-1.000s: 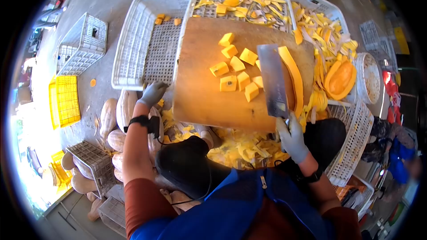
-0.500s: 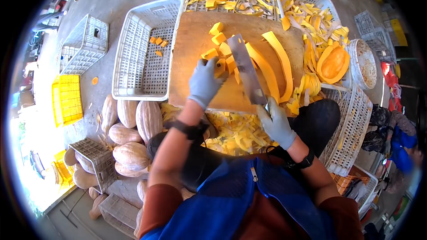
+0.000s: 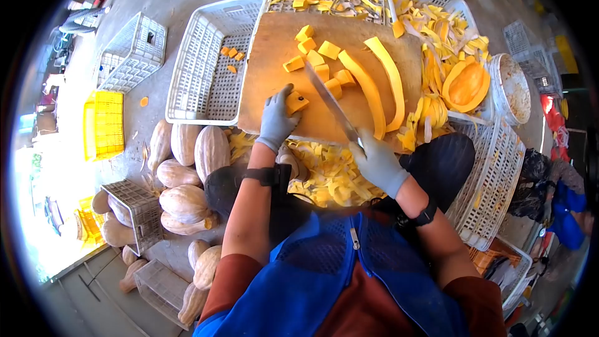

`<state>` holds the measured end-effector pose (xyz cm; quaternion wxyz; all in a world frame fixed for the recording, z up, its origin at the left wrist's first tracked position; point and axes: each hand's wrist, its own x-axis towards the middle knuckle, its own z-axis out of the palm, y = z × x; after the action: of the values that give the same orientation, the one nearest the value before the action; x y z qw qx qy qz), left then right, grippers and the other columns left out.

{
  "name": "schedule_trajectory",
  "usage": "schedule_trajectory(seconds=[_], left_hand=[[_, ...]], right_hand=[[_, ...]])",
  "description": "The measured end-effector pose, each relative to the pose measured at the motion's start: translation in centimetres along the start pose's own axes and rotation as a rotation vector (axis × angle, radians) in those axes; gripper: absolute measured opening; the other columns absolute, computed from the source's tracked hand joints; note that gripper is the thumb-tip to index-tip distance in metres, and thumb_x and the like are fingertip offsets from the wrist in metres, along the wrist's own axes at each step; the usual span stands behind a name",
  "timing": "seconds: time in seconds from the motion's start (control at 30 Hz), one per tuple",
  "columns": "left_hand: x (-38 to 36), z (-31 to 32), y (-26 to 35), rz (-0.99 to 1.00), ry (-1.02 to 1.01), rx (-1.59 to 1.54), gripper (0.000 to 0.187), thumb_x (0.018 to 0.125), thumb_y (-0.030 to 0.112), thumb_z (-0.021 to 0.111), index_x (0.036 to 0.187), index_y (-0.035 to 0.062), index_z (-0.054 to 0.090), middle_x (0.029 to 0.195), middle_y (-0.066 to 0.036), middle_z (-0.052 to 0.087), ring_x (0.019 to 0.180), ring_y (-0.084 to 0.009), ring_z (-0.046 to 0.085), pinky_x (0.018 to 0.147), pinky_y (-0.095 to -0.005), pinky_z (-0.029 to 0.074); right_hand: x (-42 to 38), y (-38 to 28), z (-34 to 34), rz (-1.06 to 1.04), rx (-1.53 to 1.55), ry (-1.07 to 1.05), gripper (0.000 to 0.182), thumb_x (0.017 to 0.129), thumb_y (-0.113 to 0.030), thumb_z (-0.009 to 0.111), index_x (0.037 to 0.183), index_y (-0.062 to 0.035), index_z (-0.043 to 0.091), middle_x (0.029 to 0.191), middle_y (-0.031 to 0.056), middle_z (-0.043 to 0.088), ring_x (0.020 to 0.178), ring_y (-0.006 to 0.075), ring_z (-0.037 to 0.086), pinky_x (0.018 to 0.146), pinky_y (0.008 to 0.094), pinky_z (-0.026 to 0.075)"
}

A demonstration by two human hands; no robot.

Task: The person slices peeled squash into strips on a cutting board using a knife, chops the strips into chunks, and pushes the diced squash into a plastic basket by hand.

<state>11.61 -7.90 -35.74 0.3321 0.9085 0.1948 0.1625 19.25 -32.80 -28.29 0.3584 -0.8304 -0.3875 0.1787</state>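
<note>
My left hand (image 3: 277,118), in a grey glove, holds a pumpkin piece (image 3: 296,102) with a dark spot near the front-left of the wooden board (image 3: 268,43). My right hand (image 3: 377,161), gloved too, grips the handle of a large knife (image 3: 331,101). Its blade slants up and left over the board, seen nearly edge-on, its tip beside several orange pumpkin chunks (image 3: 314,58). Right of the chunks lie two long curved pumpkin strips (image 3: 367,90) (image 3: 391,81).
Left of the board stands a white crate (image 3: 187,81) with a few orange pieces. Peelings (image 3: 437,25) and a halved pumpkin (image 3: 467,85) are on the right, near a white bucket (image 3: 513,90). Whole pumpkins (image 3: 212,150) lie at lower left. A person in blue (image 3: 566,212) is at far right.
My left hand has moved down and toward me with the spotted piece. The knife has turned nearly edge-on and shifted left. Chunks near its tip now lie spread apart.
</note>
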Motion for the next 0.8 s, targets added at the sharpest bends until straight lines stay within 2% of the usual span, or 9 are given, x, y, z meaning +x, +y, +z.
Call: schedule_trajectory(seconds=[0.07, 0.1, 0.23, 0.47, 0.53, 0.67, 0.77, 0.8], left_hand=[[-0.8, 0.4, -0.2, -0.079, 0.074, 0.064, 0.063, 0.068, 0.016, 0.073, 0.124, 0.0041, 0.048, 0.114, -0.017, 0.056, 0.108, -0.0375, 0.05, 0.097, -0.0413, 0.04], [-1.1, 0.6, -0.4, -0.118, 0.115, 0.095, 0.065, 0.068, 0.017, 0.073, 0.125, 0.0026, 0.047, 0.114, -0.017, 0.057, 0.109, -0.0366, 0.05, 0.098, -0.0405, 0.039], [-0.7, 1.1, -0.9, -0.197, 0.071, 0.133, 0.057, 0.064, 0.024, 0.076, 0.111, 0.0018, 0.052, 0.11, -0.017, 0.054, 0.104, -0.0362, 0.049, 0.092, -0.0423, 0.041], [-0.4, 1.1, -0.5, -0.197, 0.087, 0.147, 0.05, 0.064, 0.027, 0.077, 0.102, 0.0021, 0.056, 0.1, -0.016, 0.057, 0.098, -0.0357, 0.051, 0.086, -0.0417, 0.044], [-0.4, 1.2, -0.6, -0.177, 0.096, 0.144, 0.049, 0.065, 0.028, 0.077, 0.101, 0.0018, 0.056, 0.1, -0.016, 0.057, 0.097, -0.0358, 0.051, 0.085, -0.0417, 0.044], [-0.7, 0.1, -1.2, -0.086, 0.013, 0.14, 0.052, 0.065, 0.03, 0.076, 0.103, 0.0014, 0.054, 0.098, -0.017, 0.057, 0.096, -0.0355, 0.053, 0.084, -0.0421, 0.045], [1.1, -2.2, -3.6, -0.348, 0.141, 0.381, 0.061, 0.067, 0.03, 0.076, 0.116, 0.004, 0.051, 0.109, -0.018, 0.056, 0.106, -0.0355, 0.051, 0.09, -0.0422, 0.043], [1.6, -2.9, -2.3, -0.305, 0.248, 0.605, 0.065, 0.067, 0.03, 0.075, 0.123, 0.0089, 0.048, 0.117, -0.018, 0.054, 0.112, -0.0359, 0.048, 0.093, -0.0417, 0.042]], right_hand=[[0.7, -0.6, 0.5, 0.056, -0.03, -0.123, 0.02, 0.089, -0.018, 0.053, 0.101, -0.0028, 0.05, 0.071, 0.0248, 0.059, 0.065, 0.0432, 0.058, 0.057, 0.0507, 0.044], [1.0, -0.9, 0.9, 0.028, -0.063, -0.136, 0.021, 0.089, -0.02, 0.053, 0.101, -0.0028, 0.05, 0.071, 0.0244, 0.059, 0.065, 0.0428, 0.058, 0.057, 0.0509, 0.044], [2.4, -1.7, 2.3, -0.055, -0.147, -0.179, 0.022, 0.09, -0.022, 0.05, 0.099, -0.0019, 0.049, 0.069, 0.0233, 0.06, 0.065, 0.042, 0.059, 0.06, 0.0514, 0.046], [4.0, -3.7, 2.6, 0.03, -0.217, -0.356, 0.019, 0.09, -0.018, 0.047, 0.096, 0.0005, 0.046, 0.071, 0.0246, 0.06, 0.066, 0.0433, 0.059, 0.062, 0.0517, 0.046], [5.5, -2.3, 4.9, 0.021, -0.259, -0.368, 0.02, 0.089, -0.017, 0.048, 0.098, 0.0008, 0.046, 0.074, 0.0244, 0.062, 0.069, 0.0427, 0.061, 0.063, 0.0503, 0.047], [5.5, -0.5, 6.4, 0.016, -0.147, -0.235, 0.022, 0.089, -0.02, 0.048, 0.098, 0.0, 0.045, 0.073, 0.0226, 0.061, 0.069, 0.0442, 0.059, 0.063, 0.0502, 0.047], [3.2, 2.0, 6.3, 0.013, -0.037, -0.001, 0.022, 0.09, -0.022, 0.051, 0.097, -0.0015, 0.046, 0.069, 0.0207, 0.059, 0.066, 0.0458, 0.056, 0.062, 0.0511, 0.045], [2.6, 1.8, 6.0, 0.025, 0.0, 0.013, 0.021, 0.09, -0.021, 0.051, 0.095, -0.0012, 0.045, 0.069, 0.0219, 0.058, 0.066, 0.045, 0.056, 0.06, 0.0499, 0.044]])
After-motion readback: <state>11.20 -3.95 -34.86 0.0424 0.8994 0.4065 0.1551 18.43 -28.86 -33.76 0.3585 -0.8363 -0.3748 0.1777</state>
